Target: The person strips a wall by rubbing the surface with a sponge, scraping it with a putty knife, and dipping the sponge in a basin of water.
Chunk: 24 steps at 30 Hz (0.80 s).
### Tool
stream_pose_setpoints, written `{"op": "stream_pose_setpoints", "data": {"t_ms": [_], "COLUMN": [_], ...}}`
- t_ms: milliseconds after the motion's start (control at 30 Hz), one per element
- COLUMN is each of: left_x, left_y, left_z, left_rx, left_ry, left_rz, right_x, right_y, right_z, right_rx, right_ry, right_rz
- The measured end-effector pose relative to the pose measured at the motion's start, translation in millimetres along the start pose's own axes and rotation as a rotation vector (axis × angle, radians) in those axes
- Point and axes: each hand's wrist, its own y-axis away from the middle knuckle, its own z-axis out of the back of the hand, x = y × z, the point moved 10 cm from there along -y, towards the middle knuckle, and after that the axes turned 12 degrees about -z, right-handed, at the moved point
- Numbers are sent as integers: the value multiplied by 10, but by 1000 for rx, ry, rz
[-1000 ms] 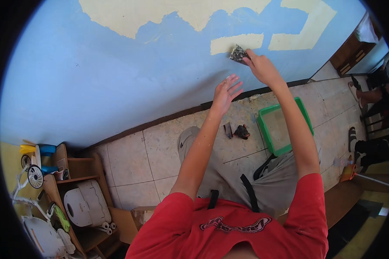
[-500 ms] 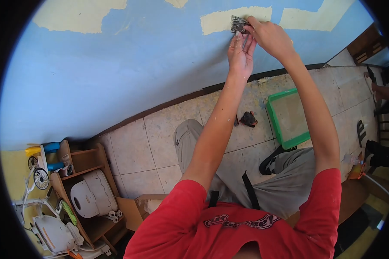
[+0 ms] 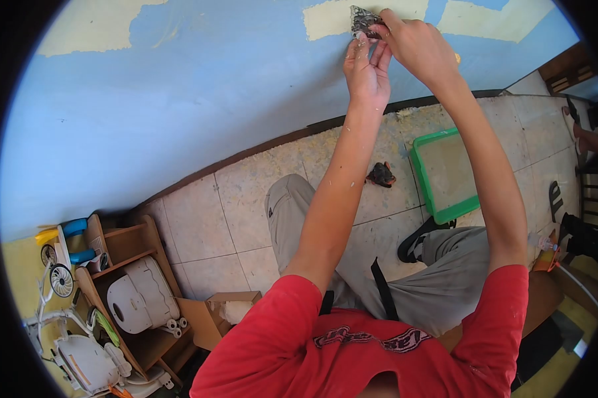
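Note:
My right hand [image 3: 415, 46] is closed on a scraper [image 3: 365, 22], whose flat blade is crusted with pale flakes. Just below the blade, my left hand [image 3: 368, 73] is raised, its thumb and a finger at the scraper's lower edge; whether it grips the blade is hard to tell. Both hands are in front of the blue wall [image 3: 146, 113], which has cream patches [image 3: 329, 18] where blue paint is absent. Pale flecks stick to my left forearm.
On the tiled floor are a green-rimmed tray [image 3: 428, 192] and a dark crumpled object [image 3: 381, 174]. A wooden shelf [image 3: 154, 249] and a white stroller-like frame [image 3: 87, 361] are at lower left. Another person's leg [image 3: 594, 140] shows at the right edge.
My left hand has risen to meet the scraper held in my right hand. Both hands are now higher in view, and the view has shifted.

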Motion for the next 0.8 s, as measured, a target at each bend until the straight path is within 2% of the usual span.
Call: {"op": "stream_pose_setpoints", "data": {"t_ms": [233,300,400,800], "left_x": [2,-35,-160,-383], "left_y": [-35,-21,-33,-33], "left_z": [53,38,89,179], "left_rx": [-51,-15,-35,-71], "left_ry": [5,12,32,-24], "left_rz": [-3,-33,-68,-90], "right_x": [88,99,263,451], "right_y": [-80,-72,-56,-85], "right_z": [123,112,84,12], "right_rx": [14,29,-31,-25], "right_ry": [61,-37,2,15], "right_rz": [-25,-44,44,39]}}
